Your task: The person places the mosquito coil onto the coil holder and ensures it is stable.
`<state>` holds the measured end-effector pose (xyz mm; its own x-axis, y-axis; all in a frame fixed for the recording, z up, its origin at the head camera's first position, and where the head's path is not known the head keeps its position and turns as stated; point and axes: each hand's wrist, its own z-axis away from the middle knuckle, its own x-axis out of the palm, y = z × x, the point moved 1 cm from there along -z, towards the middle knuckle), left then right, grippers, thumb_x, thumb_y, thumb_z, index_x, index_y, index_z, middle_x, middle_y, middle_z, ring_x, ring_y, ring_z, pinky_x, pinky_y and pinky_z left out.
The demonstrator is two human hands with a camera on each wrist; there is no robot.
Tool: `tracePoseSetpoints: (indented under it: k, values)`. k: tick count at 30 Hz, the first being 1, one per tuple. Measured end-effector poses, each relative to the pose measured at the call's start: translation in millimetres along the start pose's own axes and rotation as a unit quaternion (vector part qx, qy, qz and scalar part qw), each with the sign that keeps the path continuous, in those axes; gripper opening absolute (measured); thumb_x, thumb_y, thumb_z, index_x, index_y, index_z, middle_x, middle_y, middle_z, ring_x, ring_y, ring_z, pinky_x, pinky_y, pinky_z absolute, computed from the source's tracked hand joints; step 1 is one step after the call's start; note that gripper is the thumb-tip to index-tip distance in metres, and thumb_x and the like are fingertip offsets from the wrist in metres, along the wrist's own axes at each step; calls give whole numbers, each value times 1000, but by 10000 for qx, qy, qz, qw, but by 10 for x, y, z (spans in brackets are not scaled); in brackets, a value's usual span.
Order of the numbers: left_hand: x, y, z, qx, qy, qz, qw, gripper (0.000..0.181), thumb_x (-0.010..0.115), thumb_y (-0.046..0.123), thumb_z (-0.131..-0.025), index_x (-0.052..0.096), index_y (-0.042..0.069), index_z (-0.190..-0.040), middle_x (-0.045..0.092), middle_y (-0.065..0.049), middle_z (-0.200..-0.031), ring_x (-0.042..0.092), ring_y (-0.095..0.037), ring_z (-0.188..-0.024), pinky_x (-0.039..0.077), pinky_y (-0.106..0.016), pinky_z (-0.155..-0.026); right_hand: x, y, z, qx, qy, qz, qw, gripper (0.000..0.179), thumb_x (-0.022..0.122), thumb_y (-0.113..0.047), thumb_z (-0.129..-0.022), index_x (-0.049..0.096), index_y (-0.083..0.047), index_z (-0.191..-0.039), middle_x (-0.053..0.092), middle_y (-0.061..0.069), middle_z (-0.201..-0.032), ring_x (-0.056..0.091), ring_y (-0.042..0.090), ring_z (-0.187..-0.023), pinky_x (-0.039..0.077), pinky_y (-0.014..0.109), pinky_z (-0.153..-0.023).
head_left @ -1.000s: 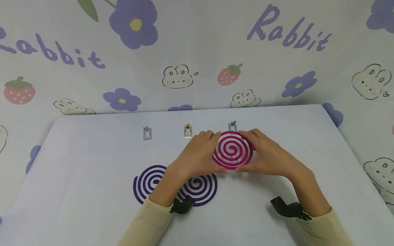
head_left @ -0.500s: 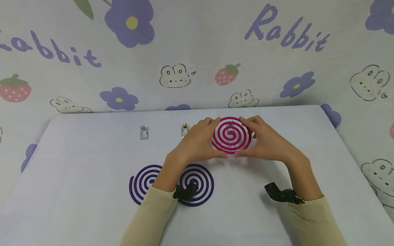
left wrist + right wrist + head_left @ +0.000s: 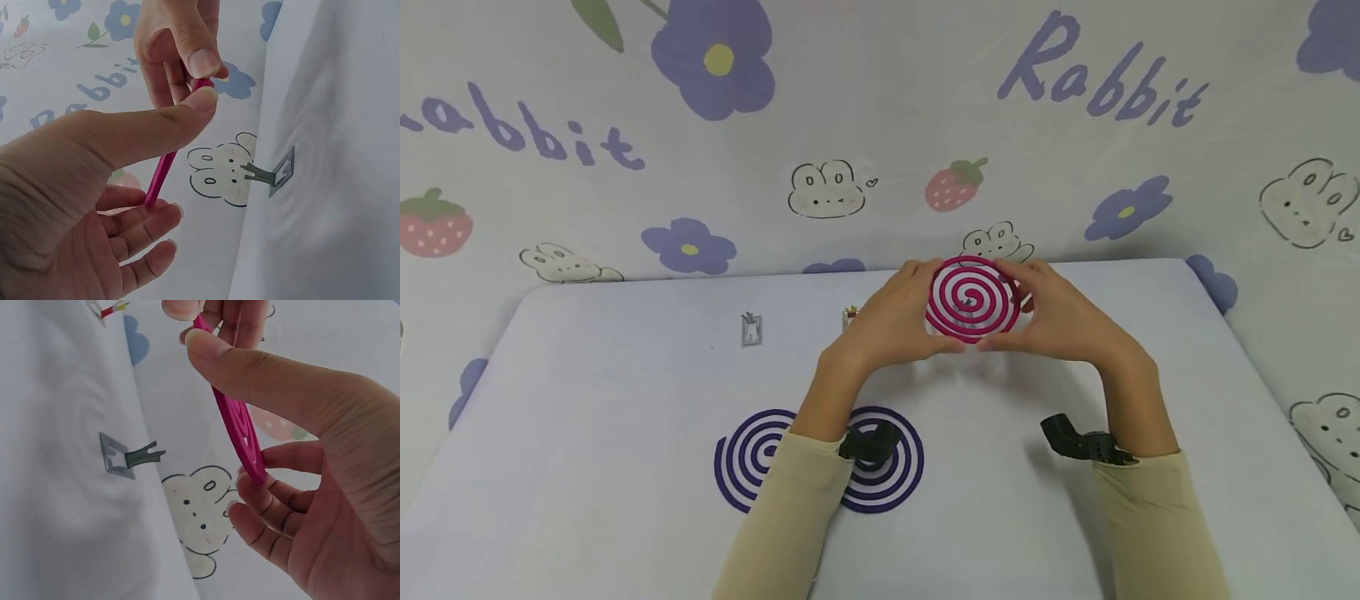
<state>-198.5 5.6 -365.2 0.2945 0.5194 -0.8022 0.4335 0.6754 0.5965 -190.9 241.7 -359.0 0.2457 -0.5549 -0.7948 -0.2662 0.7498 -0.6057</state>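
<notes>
Both hands hold a pink mosquito coil [image 3: 972,300] by its opposite edges, raised over the far part of the table. My left hand [image 3: 897,312] pinches its left edge, thumb at the near side and fingers at the far rim. On the other edge, my right hand [image 3: 1056,315] grips it the same way. The right wrist view shows the coil [image 3: 240,434] as a thin tilted disc between thumb and fingers. Below it stands a small metal coil stand [image 3: 117,455] with upright prongs, seen through the spiral in the head view.
Two dark blue coils [image 3: 910,458] lie side by side on the white table [image 3: 587,400], partly covered by the left forearm. A silver stand [image 3: 752,330] sits at the back left. A gold stand [image 3: 850,317] is partly hidden behind the left hand. A printed cloth [image 3: 880,100] hangs behind.
Both hands have carried the pink coil away from the body, toward the table's far edge over the right stand. The blue coils lie where they were.
</notes>
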Motion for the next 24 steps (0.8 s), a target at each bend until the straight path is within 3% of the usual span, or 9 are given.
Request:
tracePoseSetpoints:
  k: [11, 24]
  values:
    - [134, -47, -82, -199, 93, 404, 9989, 105, 91, 39, -83, 30, 10, -164, 46, -14, -155, 53, -27, -142, 52, -44, -117, 73, 136, -77, 68, -67, -81, 9999, 110, 94, -37, -80, 32, -4, -165, 54, 19, -147, 57, 35, -125, 57, 57, -102]
    - [296, -101, -150, -407, 234, 844, 9953, 104, 89, 35, -85, 28, 7, -165, 41, -16, -159, 48, -28, -146, 49, -46, -120, 153, 243, -136, 312, 42, -589, 9978, 101, 88, -33, -87, 31, -6, -166, 47, 22, -154, 56, 41, -133, 56, 59, -107]
